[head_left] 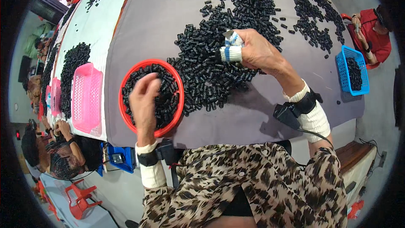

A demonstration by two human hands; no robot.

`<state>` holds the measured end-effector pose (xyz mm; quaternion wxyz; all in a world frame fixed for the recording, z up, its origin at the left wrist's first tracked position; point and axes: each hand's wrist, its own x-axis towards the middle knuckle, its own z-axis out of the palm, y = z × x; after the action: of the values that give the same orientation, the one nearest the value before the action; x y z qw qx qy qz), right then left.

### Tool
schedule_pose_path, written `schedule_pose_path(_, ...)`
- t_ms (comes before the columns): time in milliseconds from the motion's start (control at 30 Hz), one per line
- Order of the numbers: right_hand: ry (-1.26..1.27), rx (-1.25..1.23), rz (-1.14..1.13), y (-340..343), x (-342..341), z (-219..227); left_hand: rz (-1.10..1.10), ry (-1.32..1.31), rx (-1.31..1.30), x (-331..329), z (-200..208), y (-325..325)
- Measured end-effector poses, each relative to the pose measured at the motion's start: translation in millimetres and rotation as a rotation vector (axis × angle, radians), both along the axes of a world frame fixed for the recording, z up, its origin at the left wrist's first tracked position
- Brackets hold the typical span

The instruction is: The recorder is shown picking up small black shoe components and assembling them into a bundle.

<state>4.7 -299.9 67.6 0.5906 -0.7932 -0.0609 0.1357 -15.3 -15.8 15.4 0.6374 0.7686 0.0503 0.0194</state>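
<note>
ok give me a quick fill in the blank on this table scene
1. The left hand is over a round ____ basket of black parts.
2. The right hand rests on the pile of black parts, its finger wrapped in ____ and blue tape.
3. At the table's right edge stands a ____ basket.
4. The rectangular basket left of the round one is ____.

Missing words: red; white; blue; pink

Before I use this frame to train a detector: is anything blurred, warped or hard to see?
Head view: the left hand over the red bowl is motion-blurred; the right hand in the black parts is sharp. The grey table has edges that bow with fisheye; corners are black; light is soft and even.
</note>
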Motion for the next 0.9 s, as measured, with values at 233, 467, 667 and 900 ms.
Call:
schedule_pose_path(233, -0.060, 0.005, -0.027, -11, -10, -7, -0.566, -0.444, 0.657, -7, -47, -100)
schedule_pose_path(467, 0.070, 0.021, -0.067, -24, -16, -23, -0.587, -0.467, 0.812, 5, -69, -116)
schedule_pose_path(667, 0.133, 0.031, -0.032, -14, -12, -24, -0.646, -0.548, 0.921, 8, -71, -120)
schedule_pose_path(900, 0.166, 0.035, -0.039, -15, -11, -26, -0.451, -0.005, 0.163, 20, -36, -95)
